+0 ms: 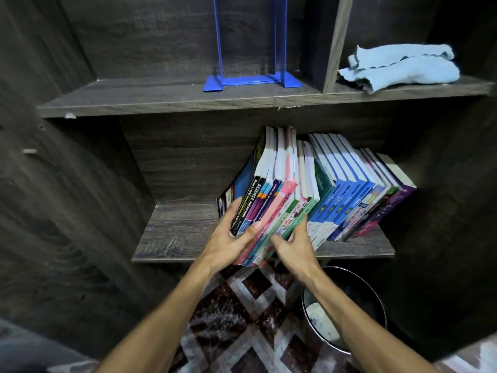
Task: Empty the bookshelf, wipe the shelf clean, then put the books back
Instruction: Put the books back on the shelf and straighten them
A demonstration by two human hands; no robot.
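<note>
A row of books leans to the left on the lower shelf point(177, 232) of a dark wooden bookshelf. Both hands clasp the left bundle of books point(271, 200), whose lower ends stick out past the shelf's front edge. My left hand point(228, 238) presses the bundle's left side, fingers on the black spine. My right hand point(293, 243) holds its right side at a green spine. The blue and purple books point(357, 200) to the right stay on the shelf, untouched. A light blue cloth point(400, 67) lies crumpled on the upper shelf's right compartment.
Two blue metal bookends point(252, 79) stand on the upper shelf point(134, 99), left of a vertical divider point(336, 44). A black waste bin point(347, 308) stands on the patterned carpet point(242, 319) below the lower shelf, under my right forearm. Dark cabinet walls close in on both sides.
</note>
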